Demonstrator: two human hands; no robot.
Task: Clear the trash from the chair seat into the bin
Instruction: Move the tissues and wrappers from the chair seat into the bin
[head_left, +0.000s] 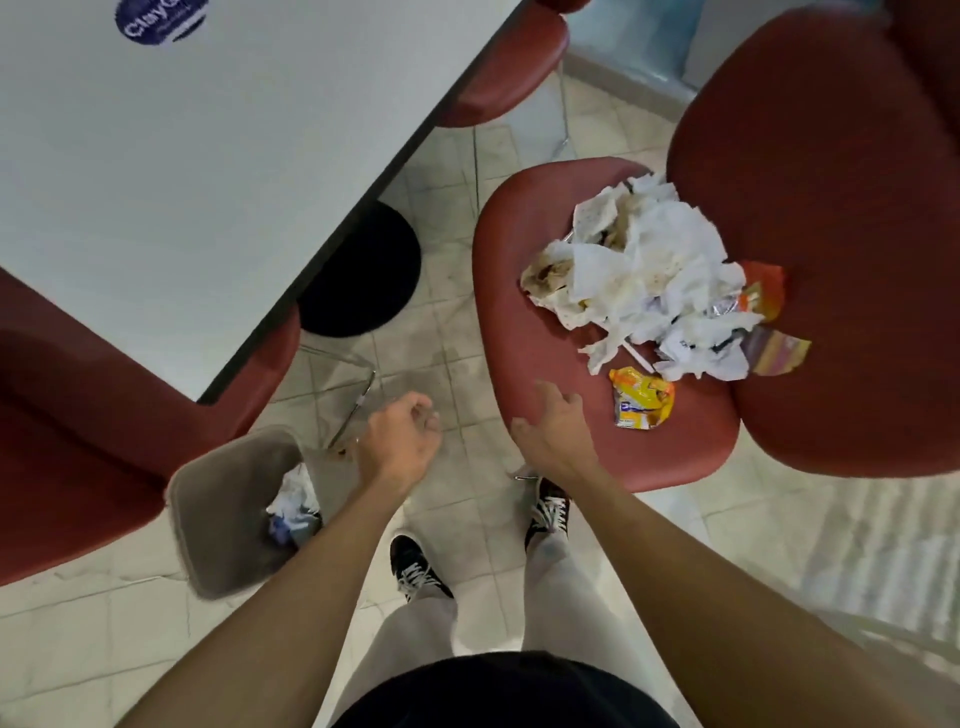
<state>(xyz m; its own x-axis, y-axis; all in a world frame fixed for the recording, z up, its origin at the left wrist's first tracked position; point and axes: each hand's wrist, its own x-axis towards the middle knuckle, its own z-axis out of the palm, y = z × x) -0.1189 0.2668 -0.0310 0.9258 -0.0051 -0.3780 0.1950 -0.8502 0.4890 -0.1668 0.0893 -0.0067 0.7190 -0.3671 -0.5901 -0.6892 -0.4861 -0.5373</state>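
On the floor: bin (228, 499) holds crumpled paper (293, 512) | chair seat (524, 312): napkins (660, 270), wrappers (641, 397) | left hand (402, 441), right hand (553, 431) loose, empty

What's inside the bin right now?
The grey bin holds crumpled white paper with something bluish beneath it. The left forearm covers the bin's right edge, and anything deeper is hidden.

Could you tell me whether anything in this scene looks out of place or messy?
Yes. A heap of crumpled, stained paper napkins and wrappers, with a yellow sachet beside it, litters the red chair seat, where trash does not belong. The bin stands on the floor nearby.
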